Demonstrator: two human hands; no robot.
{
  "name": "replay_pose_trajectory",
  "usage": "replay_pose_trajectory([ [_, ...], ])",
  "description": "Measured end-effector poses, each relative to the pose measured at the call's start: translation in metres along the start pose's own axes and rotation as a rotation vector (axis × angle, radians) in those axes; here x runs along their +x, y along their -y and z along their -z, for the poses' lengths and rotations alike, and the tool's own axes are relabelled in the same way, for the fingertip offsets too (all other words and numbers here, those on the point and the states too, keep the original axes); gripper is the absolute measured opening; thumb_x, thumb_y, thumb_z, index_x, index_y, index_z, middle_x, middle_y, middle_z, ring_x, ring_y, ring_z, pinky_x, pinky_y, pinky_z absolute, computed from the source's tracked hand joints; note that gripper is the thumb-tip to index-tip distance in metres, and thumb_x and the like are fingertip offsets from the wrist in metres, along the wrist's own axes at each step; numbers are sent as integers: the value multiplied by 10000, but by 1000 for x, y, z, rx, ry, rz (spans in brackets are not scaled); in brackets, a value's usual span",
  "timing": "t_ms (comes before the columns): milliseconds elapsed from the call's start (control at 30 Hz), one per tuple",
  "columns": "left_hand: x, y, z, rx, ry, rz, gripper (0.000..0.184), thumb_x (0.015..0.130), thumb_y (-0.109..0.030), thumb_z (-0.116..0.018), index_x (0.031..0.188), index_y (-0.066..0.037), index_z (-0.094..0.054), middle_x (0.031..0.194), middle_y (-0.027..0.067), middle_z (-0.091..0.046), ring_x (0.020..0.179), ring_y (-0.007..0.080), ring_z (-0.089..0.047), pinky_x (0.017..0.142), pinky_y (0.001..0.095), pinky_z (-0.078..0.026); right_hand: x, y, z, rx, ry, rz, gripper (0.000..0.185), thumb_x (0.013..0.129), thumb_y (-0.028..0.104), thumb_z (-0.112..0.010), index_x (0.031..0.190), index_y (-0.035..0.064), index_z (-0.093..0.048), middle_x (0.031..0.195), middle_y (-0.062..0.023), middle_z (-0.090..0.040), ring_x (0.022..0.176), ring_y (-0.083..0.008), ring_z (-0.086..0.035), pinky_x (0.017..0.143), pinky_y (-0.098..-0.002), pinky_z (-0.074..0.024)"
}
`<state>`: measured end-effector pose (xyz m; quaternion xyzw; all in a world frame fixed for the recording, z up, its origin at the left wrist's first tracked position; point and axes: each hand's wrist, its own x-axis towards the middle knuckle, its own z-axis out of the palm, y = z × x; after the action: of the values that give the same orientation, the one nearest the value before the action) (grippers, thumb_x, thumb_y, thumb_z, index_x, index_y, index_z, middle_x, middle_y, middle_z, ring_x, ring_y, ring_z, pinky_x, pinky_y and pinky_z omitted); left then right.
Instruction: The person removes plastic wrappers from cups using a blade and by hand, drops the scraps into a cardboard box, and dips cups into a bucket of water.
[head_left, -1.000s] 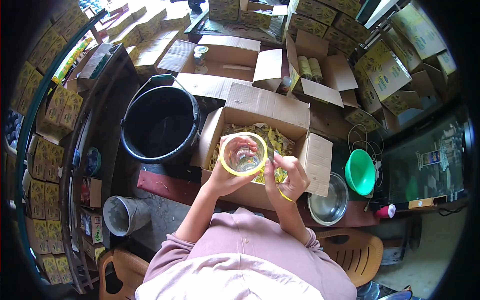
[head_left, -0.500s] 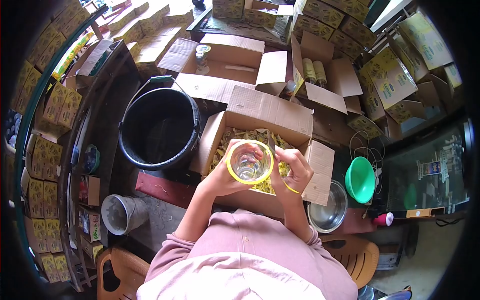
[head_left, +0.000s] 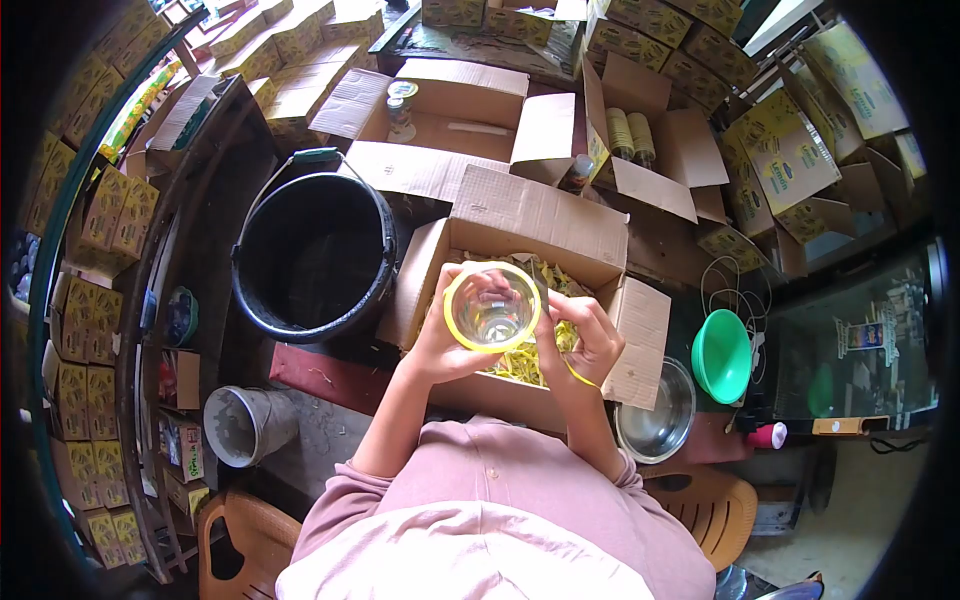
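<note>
My left hand (head_left: 432, 348) is wrapped round a clear jar (head_left: 498, 318) with a bright yellow rim, its mouth facing up toward me. My right hand (head_left: 583, 345) is closed beside the jar, fingers pinching a thin, dark, blade-like tool (head_left: 544, 290) that stands against the rim's right side. Most of that tool is hidden by the fingers. Beneath both hands, an open cardboard box (head_left: 540, 210) holds many yellow strips (head_left: 515, 370). A yellow band loops around my right wrist.
Left of the box stands a large black bucket (head_left: 240, 250), with a grey bucket (head_left: 285, 425) lower down. A steel bowl (head_left: 655, 440) and a green bowl (head_left: 722, 355) sit at right. Behind are open cartons (head_left: 420, 170) with jars and bottles (head_left: 630, 140).
The jar and my left hand have shifted slightly up and left. My right hand stays closed beside the rim, almost in the same place.
</note>
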<state>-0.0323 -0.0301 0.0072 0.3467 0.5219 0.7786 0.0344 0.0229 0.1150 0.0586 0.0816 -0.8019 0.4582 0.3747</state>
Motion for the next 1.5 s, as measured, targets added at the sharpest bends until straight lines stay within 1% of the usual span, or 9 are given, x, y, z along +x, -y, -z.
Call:
replay_pose_trajectory([
  [233, -2, -4, -19, 183, -191, -56, 700, 635, -27, -732, 1209, -29, -332, 1119, 121, -462, 1053, 199, -499, 901, 330, -425, -5, 3, -5, -24, -49, 39, 239, 692, -70, -646, 914, 20, -644, 692, -78, -586, 593, -138, -576, 558, -246, -466],
  [467, -7, -4, -15, 186, -139, -4, 695, 632, -46, -757, 1198, -31, -355, 1099, 113, -477, 1011, 204, -527, 883, 332, -434, -8, 6, -3, -35, -61, 52, 244, 681, -77, -649, 905, 19, -640, 683, -80, -576, 594, -146, -574, 558, -251, -463],
  [667, -6, -15, -15, 453, -19, -18, 702, 613, -58, -771, 1191, -30, -373, 1109, 114, -483, 1029, 212, -518, 885, 324, -428, -4, 6, 1, -34, -69, 61, 238, 690, -73, -648, 909, 19, -638, 697, -83, -586, 603, -151, -582, 575, -248, -469],
  [767, -4, -16, -15, 353, 45, -13, 704, 617, -71, -768, 1197, -27, -370, 1117, 112, -479, 1049, 203, -502, 895, 322, -423, -3, 2, 2, 22, -59, 33, 229, 702, -60, -648, 916, 21, -635, 708, -81, -593, 613, -143, -587, 581, -248, -471],
  [900, -7, -14, -17, -57, -87, 121, 706, 630, -46, -745, 1219, -31, -356, 1124, 95, -460, 1065, 183, -480, 922, 316, -405, -5, 1, 2, 30, -121, -76, 227, 709, -49, -651, 923, 22, -627, 708, -80, -594, 623, -133, -593, 588, -243, -472],
  [1067, -12, -6, -9, -300, -72, 120, 701, 678, -17, -657, 1275, -109, -302, 1136, 124, -405, 1040, 215, -438, 850, 350, -424, -10, -22, 8, 105, -163, -300, 205, 732, -53, -649, 922, 14, -617, 741, -28, -579, 664, -73, -568, 609, -203, -469],
  [1167, -14, -4, -8, -287, -130, 175, 728, 650, -164, -677, 1268, -58, -309, 1141, 115, -407, 1048, 263, -495, 858, 434, -471, -17, -32, 9, 162, -184, -305, 212, 730, -61, -643, 927, 10, -615, 744, -25, -571, 680, -63, -558, 618, -202, -472],
  [1333, -8, -2, -10, -183, -113, 78, 701, 699, 55, -645, 1278, -128, -294, 1145, 137, -397, 1067, 222, -452, 853, 361, -443, -15, 0, 11, 54, -191, -92, 235, 693, -62, -658, 912, 6, -607, 723, -73, -568, 638, -130, -577, 577, -229, -465],
  [1500, -6, 2, -14, 158, -147, -54, 749, 691, 30, -669, 1292, -116, -246, 1162, 127, -379, 1080, 221, -456, 862, 344, -439, -6, 13, 0, 13, -132, 45, 248, 678, -77, -657, 904, 21, -629, 685, -75, -574, 589, -136, -575, 546, -241, -464],
])
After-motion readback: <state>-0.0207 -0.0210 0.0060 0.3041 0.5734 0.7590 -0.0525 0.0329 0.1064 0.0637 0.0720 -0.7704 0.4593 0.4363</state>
